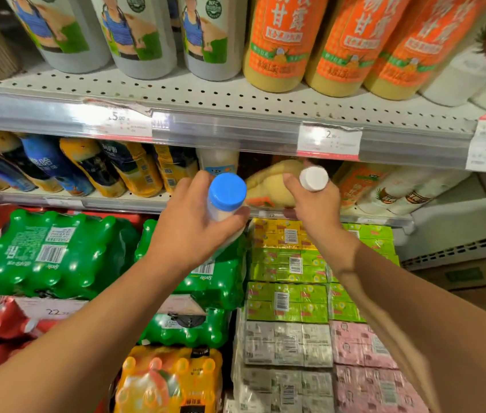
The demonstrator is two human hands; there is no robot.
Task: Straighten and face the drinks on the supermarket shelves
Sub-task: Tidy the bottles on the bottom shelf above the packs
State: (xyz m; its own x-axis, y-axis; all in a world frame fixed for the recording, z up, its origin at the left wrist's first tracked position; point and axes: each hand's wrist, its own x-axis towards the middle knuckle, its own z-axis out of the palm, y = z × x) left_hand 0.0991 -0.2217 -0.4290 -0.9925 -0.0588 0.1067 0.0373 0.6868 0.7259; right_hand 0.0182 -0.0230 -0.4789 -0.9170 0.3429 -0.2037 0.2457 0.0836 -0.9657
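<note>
The left hand point(194, 222) grips the blue-capped bottle point(226, 201) at frame centre, the right hand point(314, 204) grips the white-capped bottle point(313, 178) just right of it. Both caps point at the camera – the shelf gap point(256, 165) lies directly behind, nearer the right hand.

Two bare forearms enter from the lower edge, one on each side. No sleeve, watch, ring or glove shows on either. The left hand point(194, 222) and the right hand point(314, 204) are uncovered, with short, unpainted nails where visible. The right forearm is blurred towards the lower right corner
</note>
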